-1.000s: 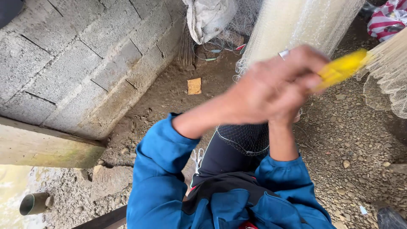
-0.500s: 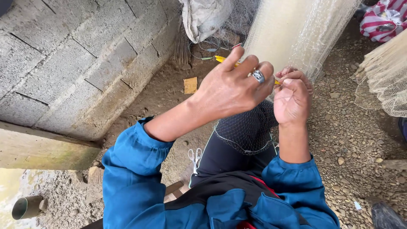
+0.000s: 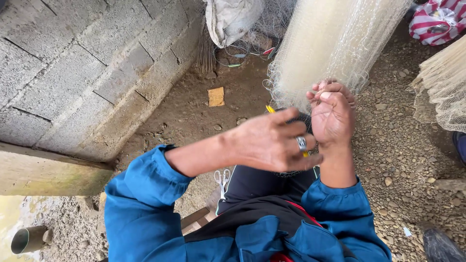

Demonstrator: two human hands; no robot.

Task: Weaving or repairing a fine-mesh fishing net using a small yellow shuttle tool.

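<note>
My left hand (image 3: 272, 143), with a ring on one finger, is closed around a yellow netting needle (image 3: 270, 109); only the needle's tip and a sliver by the ring show. It hovers above my dark-clad knee, just left of my right hand (image 3: 331, 116). That hand pinches the lower edge of a pale, fine-meshed fishing net (image 3: 330, 39) hanging down from the top of the view. Both arms wear blue sleeves.
A grey block wall (image 3: 73, 73) runs along the left. Small scissors (image 3: 222, 177) lie on the dirt by my knee. A second pale net (image 3: 444, 87) hangs at the right, with a striped cloth (image 3: 432, 22) above it. A white sack (image 3: 233, 19), a cardboard scrap (image 3: 216, 96) and a pipe end (image 3: 29, 238) are also about.
My left hand swung with the needle from the upper right to the net, then pulled down towards my knee. My right hand stayed pinched on the net's edge.
</note>
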